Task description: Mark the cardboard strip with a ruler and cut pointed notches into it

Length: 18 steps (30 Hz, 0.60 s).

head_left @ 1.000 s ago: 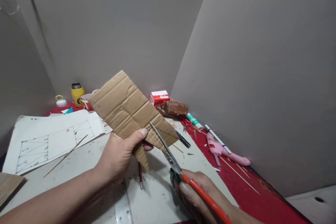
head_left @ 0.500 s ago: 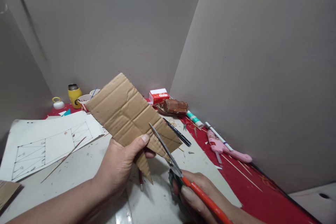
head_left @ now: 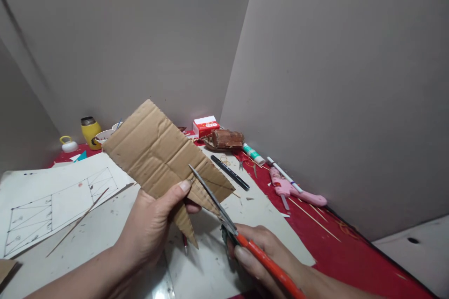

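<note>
My left hand (head_left: 152,224) pinches a brown corrugated cardboard piece (head_left: 154,152) held above the table, thumb on its lower edge. My right hand (head_left: 266,257) grips orange-handled scissors (head_left: 224,212), whose blades reach into a cut in the cardboard's lower right part. A pointed flap of cardboard (head_left: 185,224) hangs down below my left thumb.
A white sheet with a drawn grid (head_left: 52,196) and a thin wooden stick (head_left: 77,222) lie at the left. A black pen (head_left: 229,173), pink glue gun (head_left: 291,189), red-and-white box (head_left: 206,126), brown block (head_left: 227,138), yellow bottle (head_left: 90,131) lie on the red table (head_left: 336,261). Grey walls enclose it.
The cardboard, scissors and both hands have shifted slightly left and down in view as the camera turned. The scissor blades stay in the same cut.
</note>
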Each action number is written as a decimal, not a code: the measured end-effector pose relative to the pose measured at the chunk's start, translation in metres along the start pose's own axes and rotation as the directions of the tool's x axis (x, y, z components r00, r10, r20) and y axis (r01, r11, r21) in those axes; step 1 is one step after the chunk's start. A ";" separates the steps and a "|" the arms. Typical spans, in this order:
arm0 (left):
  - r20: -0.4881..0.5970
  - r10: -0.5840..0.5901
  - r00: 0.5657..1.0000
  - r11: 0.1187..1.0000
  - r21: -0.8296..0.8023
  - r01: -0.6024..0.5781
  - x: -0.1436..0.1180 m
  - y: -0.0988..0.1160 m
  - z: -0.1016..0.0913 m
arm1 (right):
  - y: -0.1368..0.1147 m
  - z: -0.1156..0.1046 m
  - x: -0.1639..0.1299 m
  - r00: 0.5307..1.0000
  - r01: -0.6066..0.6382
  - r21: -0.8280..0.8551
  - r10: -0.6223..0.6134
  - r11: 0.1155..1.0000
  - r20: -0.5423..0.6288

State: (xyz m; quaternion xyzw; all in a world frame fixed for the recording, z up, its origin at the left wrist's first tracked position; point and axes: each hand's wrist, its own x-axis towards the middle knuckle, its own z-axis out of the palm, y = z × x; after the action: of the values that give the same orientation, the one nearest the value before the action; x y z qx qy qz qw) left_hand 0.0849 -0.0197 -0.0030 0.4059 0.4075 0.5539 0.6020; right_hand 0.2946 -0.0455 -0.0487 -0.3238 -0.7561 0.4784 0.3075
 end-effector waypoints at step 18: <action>-0.092 -0.002 0.996 1.000 -0.021 0.000 -0.003 0.019 0.002 | 0.000 -0.003 0.008 0.999 0.049 0.001 -0.049 0.999 0.014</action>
State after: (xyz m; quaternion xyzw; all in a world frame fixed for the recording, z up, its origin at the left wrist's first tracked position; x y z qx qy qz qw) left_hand 0.0797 -0.0221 0.0159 0.3735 0.4291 0.5757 0.5873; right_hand 0.2921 -0.0382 -0.0462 -0.3017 -0.7659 0.4733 0.3137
